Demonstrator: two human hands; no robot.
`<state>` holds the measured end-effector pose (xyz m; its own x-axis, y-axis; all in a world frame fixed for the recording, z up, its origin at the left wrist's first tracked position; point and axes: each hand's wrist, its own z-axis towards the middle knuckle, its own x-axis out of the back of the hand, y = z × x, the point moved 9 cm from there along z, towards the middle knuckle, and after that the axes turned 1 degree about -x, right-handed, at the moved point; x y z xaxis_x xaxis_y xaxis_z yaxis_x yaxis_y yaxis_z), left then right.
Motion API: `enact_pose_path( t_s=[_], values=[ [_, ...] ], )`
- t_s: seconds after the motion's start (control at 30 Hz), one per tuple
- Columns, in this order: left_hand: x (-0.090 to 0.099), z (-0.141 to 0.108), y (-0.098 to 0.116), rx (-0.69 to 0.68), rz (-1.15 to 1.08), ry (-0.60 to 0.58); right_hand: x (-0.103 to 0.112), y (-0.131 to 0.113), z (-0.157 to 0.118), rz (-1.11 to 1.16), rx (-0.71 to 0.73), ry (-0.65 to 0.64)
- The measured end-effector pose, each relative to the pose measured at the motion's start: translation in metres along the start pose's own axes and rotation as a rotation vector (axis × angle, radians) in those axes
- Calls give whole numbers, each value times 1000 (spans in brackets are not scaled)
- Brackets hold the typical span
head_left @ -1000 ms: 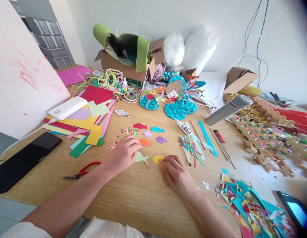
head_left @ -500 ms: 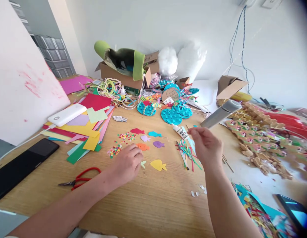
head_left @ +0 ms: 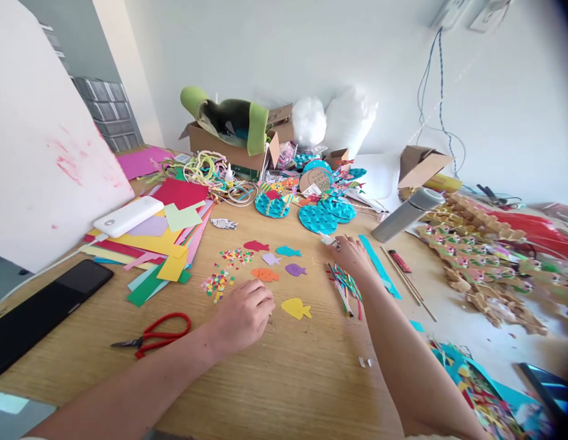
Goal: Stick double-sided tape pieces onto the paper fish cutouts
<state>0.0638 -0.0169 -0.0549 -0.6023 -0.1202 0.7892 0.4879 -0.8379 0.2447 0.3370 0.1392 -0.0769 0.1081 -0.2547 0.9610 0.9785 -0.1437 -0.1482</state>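
Under your right hand (head_left: 350,254), the white tube (head_left: 328,239) slants away leftward from the fingertips; whether they clamp it is unclear. Your left hand (head_left: 245,309), farther off, curls its fingers, any grip hidden.

Yellow paper fish (head_left: 296,308) lies flat, tail rightward; white tube (head_left: 328,239), mostly covered, appears aslant.

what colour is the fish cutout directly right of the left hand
Yellow. The fish cutout shows in full in the head view.
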Motion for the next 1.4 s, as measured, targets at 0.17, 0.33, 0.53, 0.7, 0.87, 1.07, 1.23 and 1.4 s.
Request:
enact_pose_path(
  t_s=[0.17, 0.33, 0.53, 0.7, 0.87, 1.07, 1.23, 1.4],
  values=[
    [7, 0, -5, 21, -3, 37, 10, 10, -2, -31, -33, 43],
    [8, 1, -1, 0, -23, 21, 1, 15, -6, -82, -26, -16],
    [8, 2, 0, -4, -38, 15, -16, 10, -7, -130, -53, -60],
    [14, 1, -2, 21, -45, 29, -10, 7, -7, -108, -74, -23],
    [23, 6, 13, -37, -27, 18, 24, -5, -6, -27, -67, 82],
    [62, 1, 10, 81, 106, -192, 85, -46, -45, 435, 25, 252],
    [74, -69, -28, 277, 332, -435, 97, -59, -90, 492, 20, 203],
    [58, -110, -56, 542, 294, -639, 90, -63, -117, 639, 9, 129]
  ],
)
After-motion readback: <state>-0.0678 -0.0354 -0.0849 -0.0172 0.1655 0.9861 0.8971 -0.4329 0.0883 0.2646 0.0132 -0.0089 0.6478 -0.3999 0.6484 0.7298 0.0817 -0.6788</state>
